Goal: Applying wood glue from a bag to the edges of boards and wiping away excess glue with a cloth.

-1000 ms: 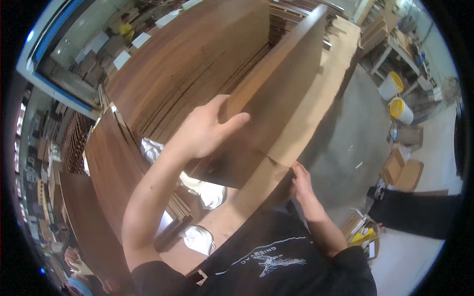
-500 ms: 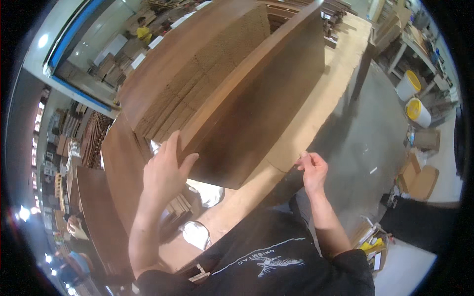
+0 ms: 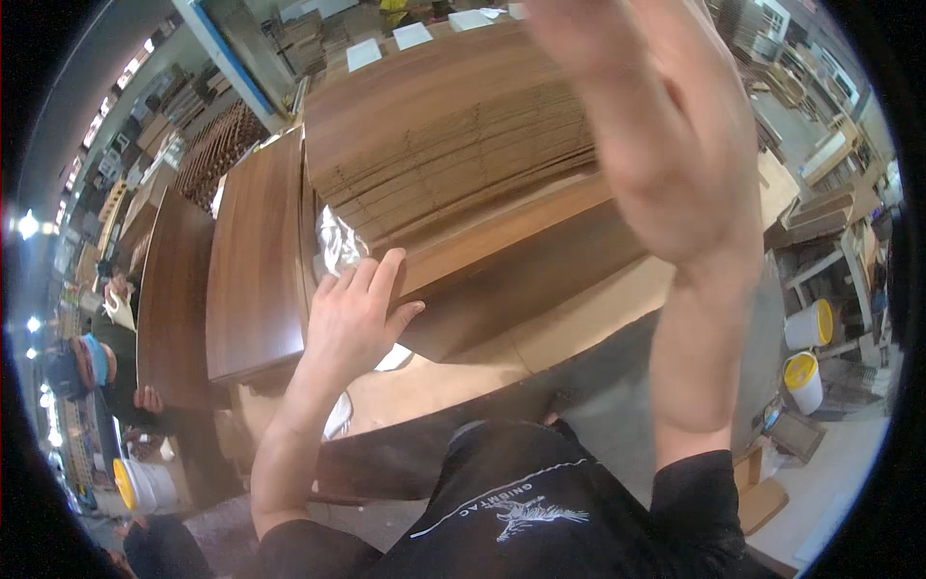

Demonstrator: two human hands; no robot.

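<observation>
A dark brown wooden panel (image 3: 531, 289) stands on its long edge on the tan-covered workbench (image 3: 463, 391). My left hand (image 3: 352, 318) grips its left end, with the thumb on the near face and the fingers at the top edge. My right hand (image 3: 666, 135) is raised high over the right part of the panel, hiding it. Motion smears that hand, and its fingers run toward the upper frame edge, so what they hold cannot be made out. Behind the panel lies a tall stack of brown boards (image 3: 453, 154). Crumpled clear plastic (image 3: 340, 241) sits by the stack's left end.
Brown panels (image 3: 256, 261) lie to the left, where another person's hand (image 3: 148, 399) touches a panel edge. Yellow-lidded white buckets stand at the right (image 3: 808, 325) and lower left (image 3: 142, 484). White sheets (image 3: 413, 37) rest beyond the stack, near a blue-edged post (image 3: 231, 58).
My right hand has swung up from beside the bench to above the panel. The view has turned, so the panel now lies more crosswise. My left hand stays at its left end.
</observation>
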